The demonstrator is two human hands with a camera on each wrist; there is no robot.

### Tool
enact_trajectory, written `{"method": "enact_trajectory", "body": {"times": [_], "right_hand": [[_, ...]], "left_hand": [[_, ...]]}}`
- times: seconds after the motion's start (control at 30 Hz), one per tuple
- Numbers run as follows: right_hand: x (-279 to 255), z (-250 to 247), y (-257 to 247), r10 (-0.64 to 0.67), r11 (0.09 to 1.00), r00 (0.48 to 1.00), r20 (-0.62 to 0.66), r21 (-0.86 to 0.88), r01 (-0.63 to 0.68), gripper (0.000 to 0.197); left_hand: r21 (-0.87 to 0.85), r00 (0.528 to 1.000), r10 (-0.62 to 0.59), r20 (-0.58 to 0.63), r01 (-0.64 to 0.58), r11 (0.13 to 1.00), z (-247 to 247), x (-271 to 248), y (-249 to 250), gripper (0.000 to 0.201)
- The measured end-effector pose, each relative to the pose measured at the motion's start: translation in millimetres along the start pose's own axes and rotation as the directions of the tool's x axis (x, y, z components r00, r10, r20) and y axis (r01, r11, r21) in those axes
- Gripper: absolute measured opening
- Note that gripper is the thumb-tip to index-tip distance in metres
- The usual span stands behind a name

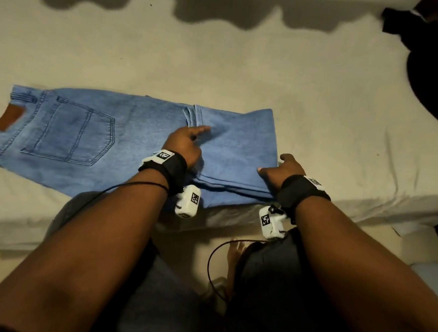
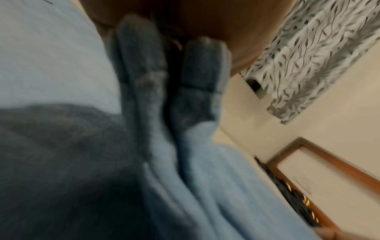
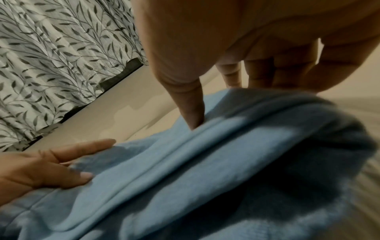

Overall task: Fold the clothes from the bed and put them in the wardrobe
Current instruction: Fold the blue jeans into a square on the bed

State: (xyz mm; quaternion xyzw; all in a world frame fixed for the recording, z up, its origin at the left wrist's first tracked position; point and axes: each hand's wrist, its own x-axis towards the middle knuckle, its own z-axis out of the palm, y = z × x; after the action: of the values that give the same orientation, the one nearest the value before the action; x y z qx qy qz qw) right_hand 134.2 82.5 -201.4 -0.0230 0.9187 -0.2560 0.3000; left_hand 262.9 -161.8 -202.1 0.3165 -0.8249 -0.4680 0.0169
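Light blue jeans (image 1: 125, 142) lie flat across the bed (image 1: 246, 71), near its front edge, waistband out to the left with the back pocket (image 1: 70, 132) and brown leather patch (image 1: 8, 117) facing up. The legs are doubled over on the right, so layered denim edges stack along the near side.

The left hand (image 1: 184, 143) rests on top of the folded legs, fingers stretched out flat and pointing right, pressing the fabric just below the hems (image 1: 194, 114). From the right wrist view that same hand lies relaxed and spread on the denim (image 3: 185, 178).

The right hand (image 1: 281, 170) sits at the right end of the fold, and here the wrist camera helps: thumb on top of the cloth, fingers (image 3: 257, 73) dropping behind the folded edge, pinching the layers between them.

The left wrist view is blurred; it shows shaded denim folds (image 2: 195, 162) and little else that can be made out of the hand.

Far right on the bed, well apart from the jeans, a dark garment (image 1: 434, 78) with yellow marks lies bunched. A leaf-patterned curtain (image 3: 51, 65) hangs beyond the bed.
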Motion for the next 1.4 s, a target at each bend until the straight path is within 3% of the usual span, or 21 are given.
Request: {"method": "enact_trajectory", "body": {"times": [0.1,0.23,0.33,0.4,0.5,0.6,0.67,0.77,0.8,0.87,0.93,1.0,1.1,1.2,1.27,1.4], "right_hand": [[-0.5,4.5,-6.2,-0.024,0.999,0.998,0.066,-0.028,0.026,0.09],[-4.3,20.9,-14.8,-0.047,0.994,0.994,0.103,-0.089,0.056,0.096],[-5.7,31.6,-23.1,-0.039,0.997,0.996,0.083,-0.059,0.044,0.098],[-4.1,35.7,-27.6,-0.014,0.998,0.997,0.073,-0.061,0.018,0.09],[-2.2,34.9,-32.6,-0.003,0.994,0.998,0.067,-0.111,0.011,0.075],[-2.3,29.5,-34.7,-0.027,0.996,0.999,0.04,-0.089,0.03,0.086],[-5.9,27.9,-33.2,-0.046,0.995,0.998,0.03,-0.086,0.049,0.091],[-13.5,32.8,-27.0,-0.045,0.973,0.999,0.023,-0.227,0.049,0.102],[-18.4,35.9,-28.2,-0.071,0.952,0.997,-0.005,-0.3,0.066,0.105],[-30.0,49.5,-38.1,-0.251,0.883,0.967,-0.047,-0.42,0.209,0.105],[-47.0,72.6,-54.0,-0.483,0.751,0.876,-0.005,-0.517,0.411,0.1],[-58.9,100.6,-59.2,-0.562,0.639,0.815,0.141,-0.552,0.536,0.09],[-50.3,118.3,-34.4,-0.403,0.646,0.875,0.268,-0.595,0.479,0.079],[-30.6,98.5,-17.3,-0.237,0.711,0.939,0.251,-0.613,0.343,0.107],[-24.6,87.0,-13.1,-0.186,0.733,0.943,0.276,-0.6,0.32,0.125],[-21.1,79.4,-10.8,-0.176,0.743,0.919,0.352,-0.565,0.359,0.135]], "left_hand": [[0.015,0.999,-0.016,-0.043,0.017,1.0,-35.2,2.4,-17.4,0.069],[0.32,0.99,-0.137,0.028,0.121,0.94,-67.7,-14.9,-68.9,0.07],[0.299,0.994,-0.104,-0.02,0.105,0.948,-69.1,-26.6,-88.3,0.073],[0.252,0.995,-0.095,-0.043,0.103,0.962,-65.4,-31.1,-91.7,0.077],[0.335,0.994,-0.102,0.046,0.081,0.939,-58.5,-36.6,-92.2,0.068],[0.328,0.996,-0.089,-0.015,0.089,0.941,-62.5,-36.2,-88.2,0.042],[0.337,0.991,-0.125,-0.043,0.132,0.932,-67.1,-34.9,-83.7,0.043],[0.538,0.977,-0.212,0.008,0.175,0.825,-64.2,-45.9,-74.5,0.054],[0.599,0.989,-0.146,-0.019,0.128,0.79,-59.8,-50.0,-69.6,0.05],[0.655,0.991,0.13,-0.027,-0.081,0.751,-43.8,-55.7,-56.9,0.045],[0.649,0.951,0.301,0.075,-0.276,0.709,-18.8,-60.5,-43.5,0.05],[0.645,0.958,0.233,0.167,-0.284,0.709,7.9,-64.6,-42.2,0.056],[0.636,0.989,-0.006,0.147,-0.089,0.767,25.9,-68.4,-65.3,0.069],[0.632,0.985,-0.077,0.153,-0.038,0.774,19.3,-63.2,-76.7,0.089],[0.646,0.974,-0.115,0.193,-0.038,0.762,14.9,-61.5,-74.5,0.11],[0.667,0.953,-0.171,0.25,-0.041,0.744,14.2,-61.5,-71.1,0.144]]}}
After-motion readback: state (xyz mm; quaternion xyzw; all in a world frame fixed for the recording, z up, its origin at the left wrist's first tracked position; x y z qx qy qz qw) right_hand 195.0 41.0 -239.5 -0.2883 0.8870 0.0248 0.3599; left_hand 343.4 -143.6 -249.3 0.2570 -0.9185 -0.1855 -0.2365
